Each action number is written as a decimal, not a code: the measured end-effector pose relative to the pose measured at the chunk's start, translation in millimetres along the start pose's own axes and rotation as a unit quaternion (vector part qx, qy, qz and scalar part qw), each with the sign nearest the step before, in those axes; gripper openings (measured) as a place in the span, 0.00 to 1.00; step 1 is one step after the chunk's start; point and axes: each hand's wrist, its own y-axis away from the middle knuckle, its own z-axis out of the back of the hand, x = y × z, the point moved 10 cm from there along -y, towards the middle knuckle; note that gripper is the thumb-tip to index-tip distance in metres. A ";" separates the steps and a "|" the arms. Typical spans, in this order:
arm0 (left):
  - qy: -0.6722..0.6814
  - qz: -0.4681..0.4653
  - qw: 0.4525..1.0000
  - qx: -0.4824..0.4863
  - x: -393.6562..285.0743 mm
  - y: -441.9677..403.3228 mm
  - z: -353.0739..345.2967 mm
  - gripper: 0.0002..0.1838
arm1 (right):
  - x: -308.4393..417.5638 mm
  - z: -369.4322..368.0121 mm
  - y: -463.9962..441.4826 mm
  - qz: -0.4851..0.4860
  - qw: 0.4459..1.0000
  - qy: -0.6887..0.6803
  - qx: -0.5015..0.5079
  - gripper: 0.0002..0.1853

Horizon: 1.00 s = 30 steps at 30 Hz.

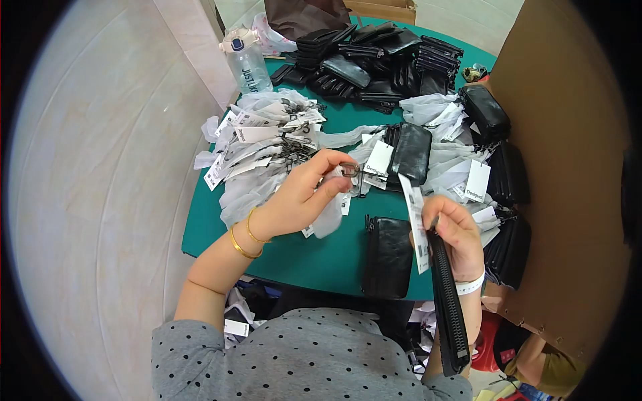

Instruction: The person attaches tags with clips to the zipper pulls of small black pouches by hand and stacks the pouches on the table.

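The left hand pinches a metal clasp between thumb and index finger, the grip narrow; a wisp of white wrapping hangs beneath that hand, over the green table; two gold bracelets circle the wrist. The right hand grips the top end of a zipped wallet, its fingers closed; the black wallet hangs down in front of the right forearm, past the table's near edge, its zipper teeth facing up; a white tag stands on edge just beside the fingertips, though whether they pinch it I cannot tell; a white band is on that wrist.

Just left of the held wallet, a flat black wallet lies on the table near its front edge; beyond it rests a tagged wallet, with a printed card against its left side. On the left of the table is a heap of wrapped straps with white tags and dark clasps; on the right, more black wallets lie in a column beside white wrapping and tags.

At the far side sits a large pile of black wallets, a dark brown bag behind it; a clear bottle stands upright at the far left; a cardboard panel rises along the right side; at the lower right, part of another person shows below the panel.
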 end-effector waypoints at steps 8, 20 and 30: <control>0.284 0.005 0.959 -0.020 8.6 11.9 -16.7 0.15 | -67.8 -38.5 2.6 -0.157 0.982 0.052 0.088 0.14; 0.059 -0.019 0.998 0.000 -20.8 14.3 -34.5 0.14 | 32.5 -51.3 -3.1 0.197 0.853 0.480 -0.050 0.01; -0.079 -0.027 0.996 -0.034 -26.9 10.0 -37.6 0.13 | 44.1 -93.1 2.0 0.370 0.598 0.703 -0.111 0.11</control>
